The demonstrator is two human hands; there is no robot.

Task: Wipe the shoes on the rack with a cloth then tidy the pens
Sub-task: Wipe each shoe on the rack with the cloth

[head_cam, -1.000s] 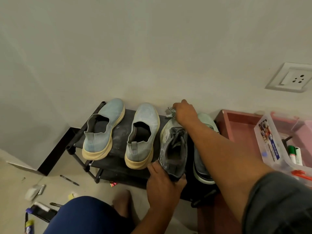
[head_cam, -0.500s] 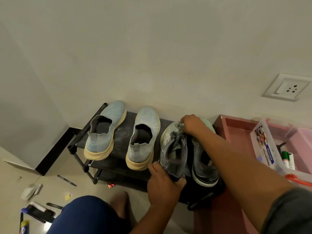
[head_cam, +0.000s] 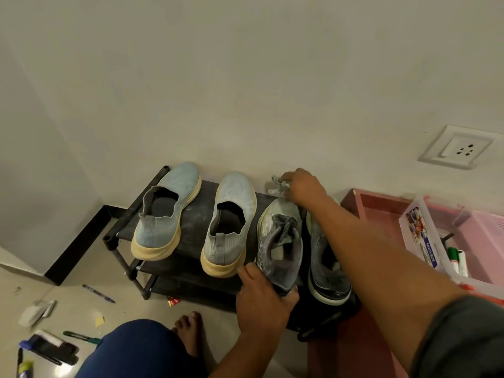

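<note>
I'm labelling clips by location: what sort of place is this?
Probably a home, a corner by the wall: a low black shoe rack holding worn shoes, a white wall socket, and pens scattered on the tiled floor.

Dim, even indoor light falls on a pale wall (head_cam: 245, 77), which takes up the upper half of the picture and shows no glare. A bright reflection glints off the floor (head_cam: 58, 371) at 7 o'clock. Soft shadow pools under the rack (head_cam: 191, 279) at centre and inside the shoes (head_cam: 163, 211). Wide-angle distortion bends the wall socket (head_cam: 456, 147) at 2 o'clock and stretches the forearm (head_cam: 381, 255) at 4 o'clock. Pens (head_cam: 49, 350) at 8 o'clock appear smeared, and the sleeve (head_cam: 463, 342) at 5 o'clock is out of focus.
</note>
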